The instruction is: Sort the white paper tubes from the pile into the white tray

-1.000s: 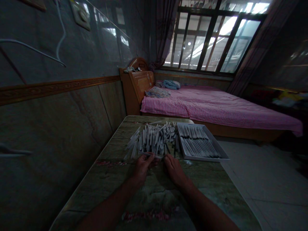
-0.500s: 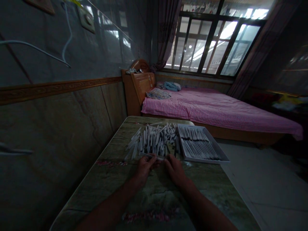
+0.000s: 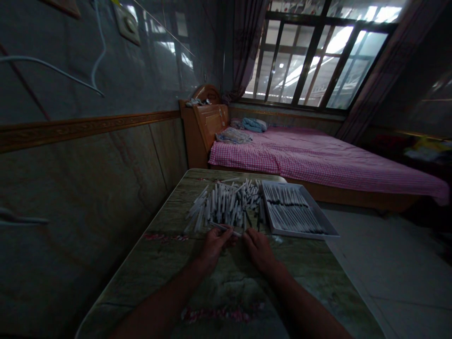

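Note:
My left hand [image 3: 213,244] is closed in a pinch round a slim whitish pen [image 3: 219,227], which lies slantwise across its fingertips. Close by on the right, my right hand [image 3: 259,247] has its fingers curled together at the pen's right end; what they grip is too small and dark to make out. Just beyond both hands spreads a loose pile of white pens [image 3: 226,202], pointing in various directions. A dark slim stick [image 3: 248,217] lies at the near edge of the pile, above my right hand.
A shallow white box [image 3: 330,231] to the right holds two rows of pens with dark ends. Everything stands on a marbled table [image 3: 226,287]. Beyond it is a bed [image 3: 300,155] with a pink checked cover. A tiled wall [image 3: 116,188] runs along the left.
The pen in my left hand has tilted more, its right end now lower. Both hands stay nearly in place, and the whole view has shifted slightly.

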Available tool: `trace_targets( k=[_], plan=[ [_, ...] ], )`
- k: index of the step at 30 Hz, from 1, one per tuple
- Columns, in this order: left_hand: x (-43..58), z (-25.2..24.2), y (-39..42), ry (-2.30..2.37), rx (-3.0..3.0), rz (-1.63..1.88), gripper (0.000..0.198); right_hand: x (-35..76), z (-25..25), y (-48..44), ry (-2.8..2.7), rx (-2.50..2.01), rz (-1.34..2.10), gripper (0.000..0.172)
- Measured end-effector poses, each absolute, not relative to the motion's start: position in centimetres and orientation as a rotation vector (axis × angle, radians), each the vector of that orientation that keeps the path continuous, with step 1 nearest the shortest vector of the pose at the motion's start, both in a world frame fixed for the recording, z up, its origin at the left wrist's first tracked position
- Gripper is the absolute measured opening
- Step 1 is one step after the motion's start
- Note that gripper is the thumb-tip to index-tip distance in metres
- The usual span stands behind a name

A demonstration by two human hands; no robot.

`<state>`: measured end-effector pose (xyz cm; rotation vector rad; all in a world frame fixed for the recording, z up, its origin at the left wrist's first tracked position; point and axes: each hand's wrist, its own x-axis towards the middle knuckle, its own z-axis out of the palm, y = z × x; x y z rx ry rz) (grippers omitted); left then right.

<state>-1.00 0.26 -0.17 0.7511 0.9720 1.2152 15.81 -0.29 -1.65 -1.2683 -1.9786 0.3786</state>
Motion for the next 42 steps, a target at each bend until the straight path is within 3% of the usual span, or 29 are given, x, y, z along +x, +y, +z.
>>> trace_targets(
  k=[4, 10, 17, 23, 32, 37, 42],
  plan=[
    [-0.9, -0.4, 0.3, 0.985, 0.745, 1.228, 0.047, 15.8, -1.6, -0.2, -1.993, -1.296, 0.431, 0.038],
    [-1.0, -0.8, 0.6, 0.966, 0.738, 1.251, 0.049, 15.6, -1.0, -0.7, -1.927, -1.264, 0.478, 0.024],
    [-0.9, -0.4, 0.4, 0.998, 0.777, 1.200, 0.048, 15.7, -1.1, -0.5, -1.962, -1.269, 0.527, 0.038],
    [-1.0, -0.4, 0.4, 0.987, 0.768, 1.243, 0.048, 15.7, -0.8, -0.8, -1.923, -1.247, 0.529, 0.023],
    [-1.0, -0.2, 0.2, 1.007, 0.806, 1.221, 0.048, 15.9, -1.2, -0.5, -2.007, -1.304, 0.536, 0.036],
    [-1.0, -0.4, 0.4, 1.009, 0.784, 1.244, 0.048, 15.6, -1.0, -0.9, -1.959, -1.276, 0.547, 0.027],
    [-1.2, -0.3, 0.3, 0.959, 0.848, 1.198, 0.051, 16.0, -1.6, -0.7, -1.999, -1.236, 0.607, 0.040]
  ],
)
